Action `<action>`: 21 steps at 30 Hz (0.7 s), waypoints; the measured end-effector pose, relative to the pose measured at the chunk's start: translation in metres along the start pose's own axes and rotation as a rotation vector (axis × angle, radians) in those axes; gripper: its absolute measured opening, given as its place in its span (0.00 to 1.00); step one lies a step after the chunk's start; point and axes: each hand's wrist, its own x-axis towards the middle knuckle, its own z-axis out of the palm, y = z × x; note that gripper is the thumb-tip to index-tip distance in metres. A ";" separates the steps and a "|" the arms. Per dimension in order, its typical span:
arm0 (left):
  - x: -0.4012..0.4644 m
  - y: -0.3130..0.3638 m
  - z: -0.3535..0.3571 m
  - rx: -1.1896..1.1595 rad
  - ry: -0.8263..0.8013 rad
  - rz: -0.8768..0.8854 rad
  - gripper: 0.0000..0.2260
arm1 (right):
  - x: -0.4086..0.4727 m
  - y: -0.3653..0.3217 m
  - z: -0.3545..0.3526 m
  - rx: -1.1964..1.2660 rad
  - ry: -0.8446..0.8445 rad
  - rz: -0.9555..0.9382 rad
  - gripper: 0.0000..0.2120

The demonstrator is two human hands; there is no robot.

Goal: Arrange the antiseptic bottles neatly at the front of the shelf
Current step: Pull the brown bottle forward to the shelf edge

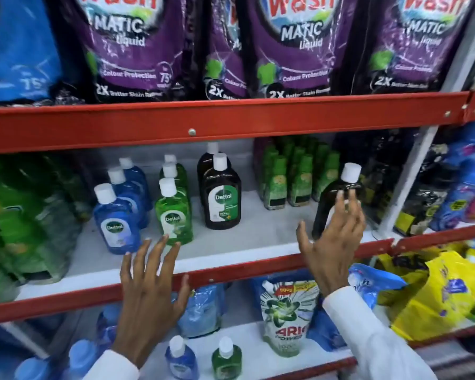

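The right hand (330, 237) is resting fingers spread against a dark bottle (333, 204), possibly touching; right of the brown bottle (222, 198). The left hand (151, 283) is hovering, fingers apart.

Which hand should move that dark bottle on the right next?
The right hand. Its fingers already lie against the dark bottle, which stands apart from the other rows. The left hand is spread open near the green bottle, farther away.

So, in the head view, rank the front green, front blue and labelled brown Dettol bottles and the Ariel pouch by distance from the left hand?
1. Front green bottle, at the left hand's fingertips.
2. Front blue bottle, just left; nearly tied with green.
3. Labelled brown bottle, up and right.
4. Ariel pouch, lower shelf, right.
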 end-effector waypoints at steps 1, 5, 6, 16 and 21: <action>-0.002 -0.001 0.006 -0.008 -0.053 -0.007 0.26 | 0.003 0.009 0.005 0.025 0.008 0.107 0.43; -0.013 -0.008 0.026 0.009 -0.109 -0.028 0.24 | 0.012 0.029 0.019 0.124 -0.091 0.384 0.52; -0.015 -0.010 0.029 0.008 -0.095 -0.023 0.23 | 0.014 0.031 0.021 0.167 -0.115 0.411 0.53; -0.027 -0.038 0.044 0.106 -0.109 -0.021 0.21 | 0.003 -0.010 0.019 0.454 -0.077 0.418 0.52; -0.029 -0.049 0.038 0.087 -0.158 -0.038 0.24 | -0.015 -0.079 0.036 0.602 -0.222 0.335 0.53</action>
